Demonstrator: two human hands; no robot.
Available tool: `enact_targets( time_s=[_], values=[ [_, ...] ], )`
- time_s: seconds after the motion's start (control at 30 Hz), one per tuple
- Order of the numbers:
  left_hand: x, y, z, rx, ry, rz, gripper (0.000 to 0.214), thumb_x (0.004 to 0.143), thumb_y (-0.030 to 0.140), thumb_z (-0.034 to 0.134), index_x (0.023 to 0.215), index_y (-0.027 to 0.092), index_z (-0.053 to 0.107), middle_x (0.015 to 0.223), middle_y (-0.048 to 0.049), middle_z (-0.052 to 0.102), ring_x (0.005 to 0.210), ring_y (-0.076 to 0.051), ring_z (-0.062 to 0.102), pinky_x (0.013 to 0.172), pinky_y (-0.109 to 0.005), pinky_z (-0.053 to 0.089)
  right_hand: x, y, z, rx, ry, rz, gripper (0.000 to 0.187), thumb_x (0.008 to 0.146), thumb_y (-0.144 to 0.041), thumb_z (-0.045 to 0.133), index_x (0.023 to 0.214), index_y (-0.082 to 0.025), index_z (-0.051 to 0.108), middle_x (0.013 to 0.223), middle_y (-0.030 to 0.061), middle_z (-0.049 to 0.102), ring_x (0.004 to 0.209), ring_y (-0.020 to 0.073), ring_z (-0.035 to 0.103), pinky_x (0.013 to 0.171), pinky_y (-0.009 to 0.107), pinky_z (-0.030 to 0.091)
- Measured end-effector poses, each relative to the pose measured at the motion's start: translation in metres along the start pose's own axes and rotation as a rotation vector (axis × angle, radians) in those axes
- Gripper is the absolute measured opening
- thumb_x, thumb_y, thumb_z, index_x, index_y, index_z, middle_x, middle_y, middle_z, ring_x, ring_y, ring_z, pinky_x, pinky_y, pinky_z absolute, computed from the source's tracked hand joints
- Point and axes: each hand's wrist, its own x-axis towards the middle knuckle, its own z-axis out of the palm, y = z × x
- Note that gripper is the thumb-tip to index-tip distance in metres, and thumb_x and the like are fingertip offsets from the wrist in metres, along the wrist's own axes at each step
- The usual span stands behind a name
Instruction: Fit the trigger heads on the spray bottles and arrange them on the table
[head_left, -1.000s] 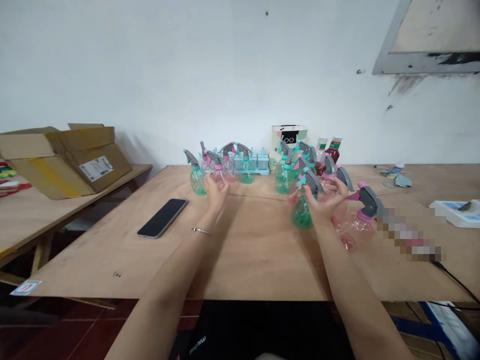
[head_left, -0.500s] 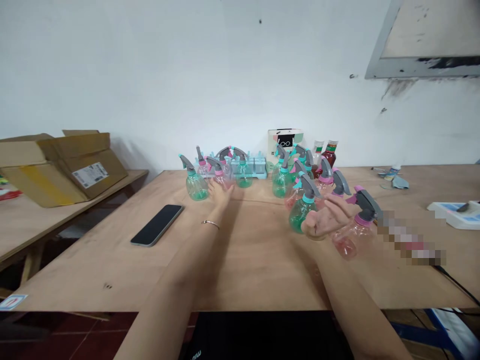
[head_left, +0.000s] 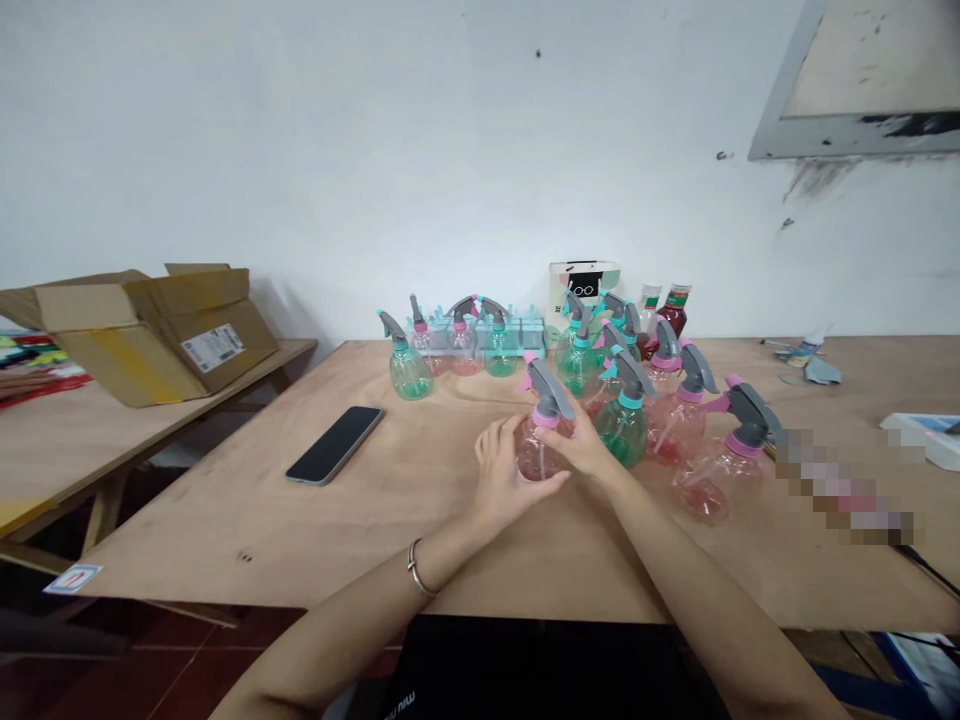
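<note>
A clear pink spray bottle (head_left: 534,458) with a grey and pink trigger head stands in front of me between both hands. My left hand (head_left: 506,475) is wrapped round its lower left side, thumb across the front. From the right, my right hand (head_left: 581,438) grips it just below the pink collar. Close by on the right is a green spray bottle (head_left: 624,430), and beyond it a pink spray bottle (head_left: 720,480). Another green spray bottle (head_left: 410,372) stands at the back left, beside several more bottles.
A phone (head_left: 335,446) lies on the left of the table. Behind the bottles are a pale blue rack (head_left: 531,335), a printed box (head_left: 559,285) and dark red bottles (head_left: 675,312). An open cardboard box (head_left: 165,340) sits on the left side table. A small white bottle (head_left: 808,347) is at right.
My left hand has left the back-left bottles, bringing a pink spray bottle toward me. My right hand has moved left from beside the right-hand bottles and now holds it too.
</note>
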Motion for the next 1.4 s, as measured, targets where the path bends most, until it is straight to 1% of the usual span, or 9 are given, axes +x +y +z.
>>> enact_targets(
  time_s=[0.13,0.37,0.47,0.57,0.7,0.8,0.93,1.1,1.4],
  values=[
    [0.001,-0.003,0.001,0.062,-0.071,-0.012,0.084,0.063,0.058,0.077,0.133,0.027,0.043,0.116,-0.0109,0.055,0.112,-0.031,0.050,0.100,-0.049,0.035,0.005,-0.004,0.000,0.062,-0.080,0.117,0.068,0.074,-0.045,0.074,0.135,-0.030,0.049,0.132,0.0081,0.058,0.132,0.0269,0.046,0.114,0.050,0.033],
    [-0.005,-0.010,0.000,0.018,-0.090,0.010,0.091,0.068,0.075,0.061,0.141,0.024,0.040,0.113,-0.0116,0.055,0.112,-0.032,0.051,0.104,-0.050,0.032,0.023,-0.010,0.003,0.097,-0.204,0.083,0.048,0.075,-0.039,0.072,0.119,-0.027,0.060,0.114,0.0048,0.067,0.120,0.0230,0.057,0.110,0.044,0.037],
    [-0.002,-0.023,0.003,-0.212,0.060,0.024,0.085,0.082,0.079,0.028,0.143,0.021,0.033,0.125,-0.0144,0.051,0.116,-0.029,0.051,0.103,-0.045,0.038,0.030,-0.010,0.004,0.214,-0.120,0.104,0.045,0.073,-0.037,0.070,0.115,-0.024,0.060,0.107,0.0051,0.069,0.113,0.0228,0.061,0.105,0.042,0.043],
    [0.011,-0.044,0.007,-0.312,0.199,-0.155,0.064,0.094,0.062,0.013,0.137,0.020,0.036,0.130,-0.0146,0.049,0.120,-0.025,0.051,0.104,-0.042,0.040,0.038,-0.012,0.002,0.358,-0.068,0.141,0.045,0.070,-0.036,0.066,0.113,-0.024,0.060,0.105,0.0059,0.070,0.113,0.0244,0.061,0.102,0.044,0.045],
    [0.029,-0.070,0.009,0.034,-0.101,-0.366,0.066,0.094,0.051,0.037,0.147,0.015,0.024,0.152,-0.0196,0.030,0.141,-0.032,0.030,0.115,-0.053,0.022,0.044,-0.013,-0.001,0.512,-0.143,0.178,0.046,0.070,-0.041,0.056,0.111,-0.021,0.059,0.103,0.0080,0.071,0.114,0.0277,0.061,0.100,0.049,0.047],
    [0.031,-0.078,0.012,0.303,-0.393,-0.302,0.081,0.090,0.053,0.046,0.153,0.012,0.016,0.161,-0.0190,0.009,0.148,-0.037,0.003,0.116,-0.060,0.005,0.041,-0.008,-0.001,0.573,-0.182,0.219,0.047,0.068,-0.042,0.053,0.110,-0.020,0.058,0.099,0.0088,0.071,0.112,0.0286,0.062,0.102,0.052,0.045],
    [0.024,-0.080,0.017,0.435,-0.685,-0.137,0.070,0.093,0.057,0.037,0.151,0.018,0.030,0.158,-0.0149,0.022,0.149,-0.033,0.007,0.116,-0.060,0.003,0.031,0.000,0.002,0.614,-0.267,0.303,0.046,0.068,-0.042,0.055,0.108,-0.019,0.058,0.096,0.0089,0.070,0.108,0.0281,0.063,0.103,0.054,0.044],
    [0.021,-0.084,0.016,0.421,-0.741,-0.061,0.069,0.093,0.059,0.037,0.151,0.023,0.029,0.158,-0.0131,0.025,0.148,-0.033,0.015,0.116,-0.061,0.007,0.022,0.008,0.007,0.624,-0.285,0.335,0.037,0.073,-0.046,0.058,0.099,-0.019,0.060,0.092,0.0079,0.069,0.102,0.0255,0.065,0.099,0.048,0.047],
    [0.023,-0.089,0.015,0.432,-0.782,-0.054,0.071,0.094,0.061,0.036,0.152,0.023,0.026,0.159,-0.0123,0.020,0.148,-0.032,0.011,0.116,-0.060,0.007,0.016,0.010,0.010,0.530,-0.140,0.270,0.029,0.070,-0.044,0.064,0.087,-0.022,0.058,0.082,0.0032,0.067,0.093,0.0217,0.066,0.092,0.041,0.051]
  ],
)
